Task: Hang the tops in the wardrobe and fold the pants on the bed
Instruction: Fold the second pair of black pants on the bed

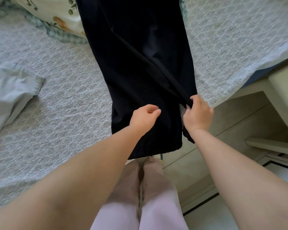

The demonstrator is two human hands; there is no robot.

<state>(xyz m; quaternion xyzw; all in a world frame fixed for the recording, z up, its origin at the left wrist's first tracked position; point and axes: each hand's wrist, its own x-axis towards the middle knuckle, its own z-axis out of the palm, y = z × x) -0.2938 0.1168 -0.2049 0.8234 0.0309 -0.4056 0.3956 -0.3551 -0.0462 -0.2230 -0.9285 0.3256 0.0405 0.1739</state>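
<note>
Nearest me, one end of the black pants (140,63) hangs over the edge of the bed (65,97). Above that end my left hand (145,117) hovers, fingers loosely curled, with no cloth in it that I can see. At the pants' right edge my right hand (198,114) pinches a raised ridge of fabric that slants away up the garment. The pants' long axis runs straight away from me, so I judge the right side gets drawn leftward. Left of the pants lies a grey garment (12,93); farther off, a pillow (56,14).
</note>
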